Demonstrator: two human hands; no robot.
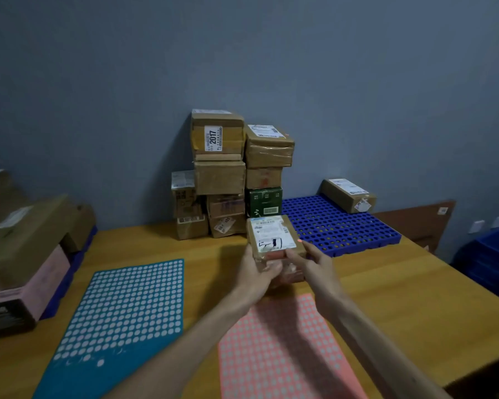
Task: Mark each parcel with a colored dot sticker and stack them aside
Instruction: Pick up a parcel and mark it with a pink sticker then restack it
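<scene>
boxy taped cardboard parcel (274, 237), left hand (258, 272) gripping

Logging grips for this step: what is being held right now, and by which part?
A small brown parcel, in both hands: the left hand grips its near left edge, the right hand its near right corner, a fingertip at the pink dot sticker.

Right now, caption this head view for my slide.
Left hand, right hand hold small brown cardboard parcel bearing pink dot sticker.
</scene>
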